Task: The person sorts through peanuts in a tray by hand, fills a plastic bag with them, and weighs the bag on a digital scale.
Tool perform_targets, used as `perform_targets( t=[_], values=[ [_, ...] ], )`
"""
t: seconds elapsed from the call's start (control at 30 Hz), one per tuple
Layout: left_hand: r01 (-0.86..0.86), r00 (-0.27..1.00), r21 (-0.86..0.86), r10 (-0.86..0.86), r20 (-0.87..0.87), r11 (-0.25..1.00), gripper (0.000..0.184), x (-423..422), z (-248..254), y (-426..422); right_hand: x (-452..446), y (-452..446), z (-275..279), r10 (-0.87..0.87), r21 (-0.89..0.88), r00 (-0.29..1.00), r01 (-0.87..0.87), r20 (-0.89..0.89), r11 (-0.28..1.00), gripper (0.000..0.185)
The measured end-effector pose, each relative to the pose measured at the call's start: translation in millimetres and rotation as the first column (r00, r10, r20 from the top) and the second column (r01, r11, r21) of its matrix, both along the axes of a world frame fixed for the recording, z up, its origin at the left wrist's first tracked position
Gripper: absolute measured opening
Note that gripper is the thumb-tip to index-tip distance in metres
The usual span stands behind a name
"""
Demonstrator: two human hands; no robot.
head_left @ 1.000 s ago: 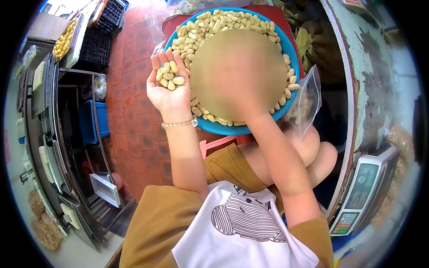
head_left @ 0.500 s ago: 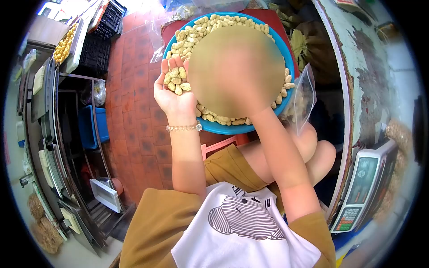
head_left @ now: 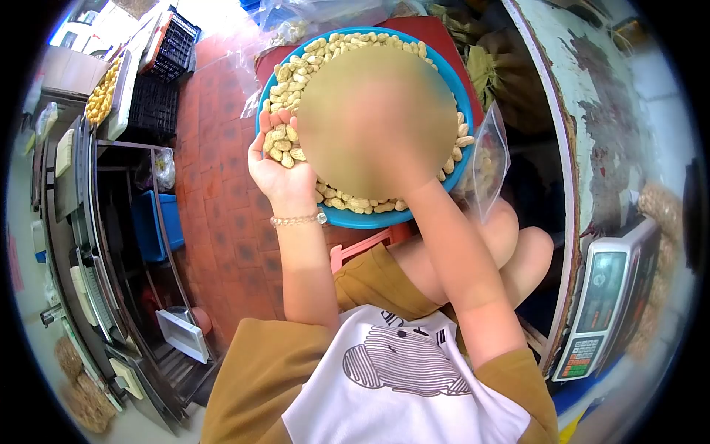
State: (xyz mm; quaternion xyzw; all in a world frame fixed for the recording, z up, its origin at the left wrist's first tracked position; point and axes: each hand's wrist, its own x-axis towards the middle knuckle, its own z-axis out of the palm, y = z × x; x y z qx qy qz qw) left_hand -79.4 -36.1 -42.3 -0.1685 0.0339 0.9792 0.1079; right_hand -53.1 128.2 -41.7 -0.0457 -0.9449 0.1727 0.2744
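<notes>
My left hand [head_left: 281,177] is palm up at the left rim of a round blue basin [head_left: 366,220], with several unshelled peanuts [head_left: 282,145] cupped in it. A beaded bracelet [head_left: 296,220] circles that wrist. My right hand [head_left: 388,137] reaches over the middle of the basin, but a round blurred patch covers it. Its fingers, and anything in them, cannot be made out. More unshelled peanuts [head_left: 355,202] show in the basin around the blur.
The basin stands on a red surface [head_left: 441,37]. A clear plastic bag [head_left: 488,163] leans at its right side. Further right is a digital scale [head_left: 600,296]. To the left are a metal rack [head_left: 166,259], a blue bin [head_left: 159,226] and black crates [head_left: 174,44].
The view has shifted slightly, so the basin and both hands appear a little further left and lower. My left hand still cups the peanuts. My right hand stays over the basin.
</notes>
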Motion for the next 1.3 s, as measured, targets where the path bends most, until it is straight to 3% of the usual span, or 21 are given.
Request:
perform_targets(
  t=[0.1,0.2,0.3,0.4,0.6,0.7,0.77,0.8,0.83,0.9,0.93,1.07,1.2,1.3],
  values=[
    [0.004,1.0,0.018,-0.005,0.02,1.0,0.033,1,3,3,-1,1,6,0.027,-0.028,0.999,-0.026,0.037,0.999,0.021],
    [0.018,1.0,0.024,-0.018,0.005,1.0,0.029,4,8,8,-1,3,-4,0.03,0.131,0.997,-0.021,-0.072,0.991,0.02],
    [-0.001,0.999,-0.035,0.003,0.032,0.999,0.03,0,4,8,-3,3,7,0.044,0.023,0.959,-0.053,0.279,0.998,0.028],
    [-0.002,0.999,-0.029,0.003,0.039,1.0,0.029,0,4,8,-5,4,-2,0.075,0.077,0.993,-0.082,0.096,0.994,0.023],
    [0.015,1.0,-0.044,-0.014,0.014,0.999,0.029,2,6,10,-11,7,-6,0.08,-0.109,0.994,-0.072,0.073,0.991,0.028],
    [0.055,0.998,-0.006,-0.055,-0.018,0.998,0.03,4,8,14,-12,11,1,0.094,-0.335,0.994,-0.07,0.055,0.94,0.034],
    [0.06,0.998,0.003,-0.06,-0.015,0.998,0.032,8,14,21,-12,17,9,0.066,-0.691,0.998,-0.048,0.0,0.721,0.037],
    [0.047,0.999,-0.007,-0.047,0.003,0.999,0.033,10,17,28,-11,20,14,0.045,-0.826,0.999,-0.043,-0.021,0.562,0.039],
    [0.033,0.999,-0.017,-0.033,0.02,0.999,0.033,12,20,35,-11,24,18,0.045,-0.946,0.996,-0.091,-0.081,0.311,0.038],
    [0.033,0.999,0.021,-0.034,0.02,0.999,0.038,18,22,49,-10,33,26,-0.001,-0.953,0.982,-0.184,-0.189,-0.239,0.037],
    [0.025,1.0,0.001,-0.025,0.019,1.0,0.039,21,23,59,-6,37,30,0.007,-0.889,0.974,-0.202,-0.225,-0.412,0.033],
    [-0.005,0.999,-0.131,0.01,0.04,0.991,0.042,26,21,95,-3,31,24,-0.034,-0.719,0.968,-0.209,-0.25,-0.663,0.034],
    [-0.023,1.0,-0.127,0.021,-0.016,0.992,0.044,23,20,106,-2,28,22,-0.106,-0.651,0.959,-0.258,-0.264,-0.714,0.034],
    [-0.019,0.996,-0.132,0.007,-0.091,0.991,0.044,21,24,105,-3,17,22,-0.098,-0.739,0.951,-0.29,-0.292,-0.608,0.035]
  ],
)
